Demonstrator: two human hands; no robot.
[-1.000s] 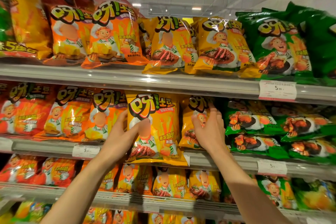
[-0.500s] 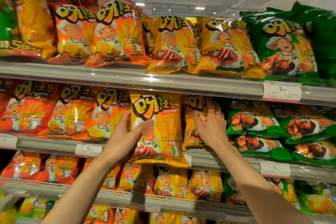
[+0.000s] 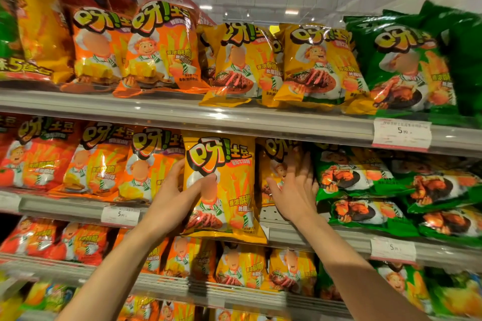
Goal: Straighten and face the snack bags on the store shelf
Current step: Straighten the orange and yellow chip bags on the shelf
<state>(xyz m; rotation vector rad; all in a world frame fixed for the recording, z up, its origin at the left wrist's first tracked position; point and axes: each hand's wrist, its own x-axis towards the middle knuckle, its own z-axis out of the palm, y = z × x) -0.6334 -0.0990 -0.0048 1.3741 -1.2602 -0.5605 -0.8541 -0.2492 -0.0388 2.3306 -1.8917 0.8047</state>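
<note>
A yellow snack bag (image 3: 229, 177) stands upright at the front of the middle shelf (image 3: 313, 238), its bottom edge hanging over the shelf lip. My left hand (image 3: 174, 198) grips its left edge, thumb across the front. A second yellow bag (image 3: 273, 164) stands further back to its right, partly hidden. My right hand (image 3: 296, 190) lies flat against that bag with fingers spread, next to the green bags (image 3: 365, 182).
Orange bags (image 3: 104, 164) and red bags (image 3: 34, 159) fill the middle shelf to the left. The top shelf (image 3: 260, 120) holds orange, yellow and green bags. Price tags (image 3: 401, 133) hang on the shelf rails. More bags fill the lower shelves (image 3: 234, 292).
My right hand has slid a little further right and up against the rear yellow bag. My left hand keeps its grip on the front bag. The view has drifted slightly.
</note>
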